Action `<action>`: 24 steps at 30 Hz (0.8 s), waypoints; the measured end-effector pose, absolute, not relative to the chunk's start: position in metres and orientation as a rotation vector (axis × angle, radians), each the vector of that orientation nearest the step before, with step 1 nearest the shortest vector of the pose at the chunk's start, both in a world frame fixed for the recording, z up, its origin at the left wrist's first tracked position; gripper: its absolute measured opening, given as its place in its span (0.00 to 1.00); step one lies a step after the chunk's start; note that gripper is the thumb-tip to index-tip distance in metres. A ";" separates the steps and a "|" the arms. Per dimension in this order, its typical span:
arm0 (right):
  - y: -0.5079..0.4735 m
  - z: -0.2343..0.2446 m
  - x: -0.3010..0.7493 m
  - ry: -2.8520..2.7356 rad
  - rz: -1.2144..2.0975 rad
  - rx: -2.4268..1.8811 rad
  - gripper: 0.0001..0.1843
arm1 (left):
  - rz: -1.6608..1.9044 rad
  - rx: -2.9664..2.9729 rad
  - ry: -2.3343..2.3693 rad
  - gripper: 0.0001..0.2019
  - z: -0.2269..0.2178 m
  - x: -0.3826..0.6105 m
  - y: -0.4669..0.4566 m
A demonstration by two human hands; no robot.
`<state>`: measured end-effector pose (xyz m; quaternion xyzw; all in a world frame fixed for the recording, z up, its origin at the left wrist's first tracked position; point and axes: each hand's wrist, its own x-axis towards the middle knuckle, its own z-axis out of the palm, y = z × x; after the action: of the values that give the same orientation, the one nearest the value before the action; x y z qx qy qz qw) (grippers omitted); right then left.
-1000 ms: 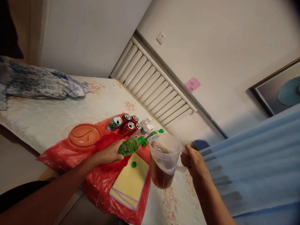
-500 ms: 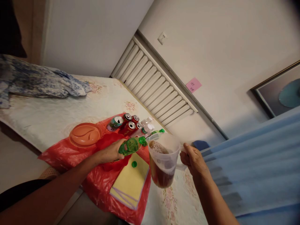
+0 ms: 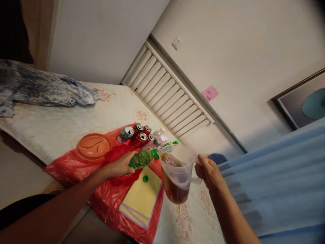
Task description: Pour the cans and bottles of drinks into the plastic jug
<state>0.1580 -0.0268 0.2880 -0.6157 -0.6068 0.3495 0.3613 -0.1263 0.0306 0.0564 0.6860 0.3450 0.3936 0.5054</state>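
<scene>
My left hand is closed round a green plastic bottle, held tilted with its neck towards the pitcher. By its handle, my right hand grips a clear plastic pitcher that holds brown, bubbly liquid. The bottle's mouth is at the pitcher's rim; whether they touch I cannot tell. Below the bottle, a green cap lies on a folded yellow cloth. Part of a red dish-like thing shows behind my left hand.
A red plastic bag is spread on the flowered tablecloth. On it are an orange divided bowl, several drink cans and clear bottles. A radiator lines the wall; a blue curtain hangs at right.
The view has shifted very slightly. Both hands, the bottle and the pitcher keep nearly the same places.
</scene>
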 end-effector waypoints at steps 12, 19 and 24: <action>-0.027 0.295 0.159 -1.635 0.880 -1.611 0.32 | 0.938 1.574 0.776 0.30 0.059 -0.126 0.030; -0.025 0.295 0.162 -1.649 0.873 -1.636 0.33 | 0.959 1.570 0.768 0.30 0.057 -0.125 0.031; -0.028 0.298 0.158 -1.641 0.861 -1.646 0.34 | 0.946 1.588 0.772 0.30 0.052 -0.124 0.033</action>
<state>0.1575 -0.0277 0.2983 -0.6279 -0.6261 0.3285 0.3253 -0.1239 0.0326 0.0524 0.6678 0.3247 0.3979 0.5387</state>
